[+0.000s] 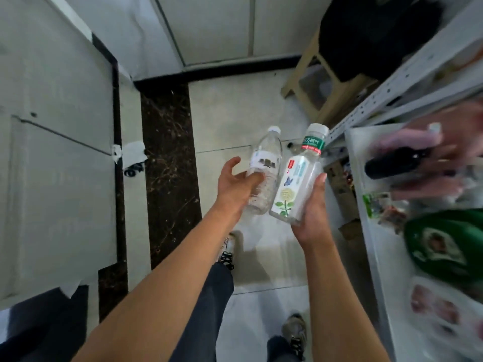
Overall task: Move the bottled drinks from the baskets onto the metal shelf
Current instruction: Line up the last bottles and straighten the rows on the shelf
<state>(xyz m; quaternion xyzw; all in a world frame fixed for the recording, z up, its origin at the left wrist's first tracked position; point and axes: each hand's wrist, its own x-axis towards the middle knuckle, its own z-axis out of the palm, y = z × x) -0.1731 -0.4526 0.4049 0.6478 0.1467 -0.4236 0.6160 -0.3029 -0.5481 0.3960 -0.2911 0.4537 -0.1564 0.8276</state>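
Between the white door panels on the left and the metal shelf (407,84) on the right runs a strip of pale floor tile (230,113), with a dark marbled band (167,152) along its left side. Ahead, a wooden stool (326,84) with a black bag (376,35) on it stands near the shelf's far upright, narrowing the way forward. The shelf's perforated grey post slants down toward the bottles, its lower end just beside the right one.

Both forearms reach forward over the tile, above the person's shoes. The left hand (235,186) curls its fingers round the lower body of a clear water bottle (264,168), thumb spread wide, cap pointing away. The right hand (311,207) cups a white-labelled bottle (298,181) with a green neck band from below and from the right, fingers wrapped behind it, thumb up along its side. The two bottles lean together, touching or nearly so.

On the shelf at right lie blurred goods: a dark bottle (397,163), a green packet (444,244) and pale wrapped items.
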